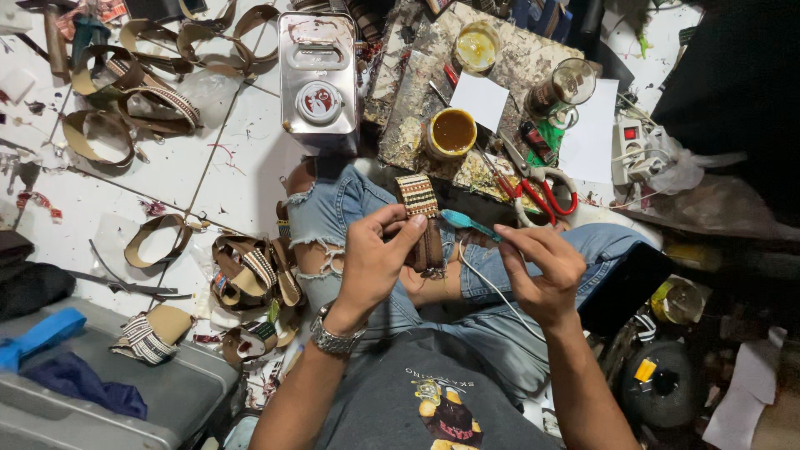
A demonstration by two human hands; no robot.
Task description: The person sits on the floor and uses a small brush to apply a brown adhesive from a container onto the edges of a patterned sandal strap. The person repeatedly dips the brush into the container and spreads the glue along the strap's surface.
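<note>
Woven strap, striped in tan and brown, is held upright over the lap, pinched between the thumb and fingers of the left hand; a metal wristwatch is worn on that wrist. Just to the right of those fingers, a teal-handled tool is gripped by the closed fingers of the right hand, its tip brought close beside the strap, though contact cannot be made out. A thin white cord is seen trailing below the right hand across torn blue jeans.

Beyond the fingertips, a board spattered with glue is laid on the floor, and an open pot of brown glue is set on it. Red-handled scissors lie to the right of the pot, near a white sheet of paper. A metal can stands farther out, left of the board. Well to the left of the left hand, loops of tan strapping are scattered over the white tiled floor.
</note>
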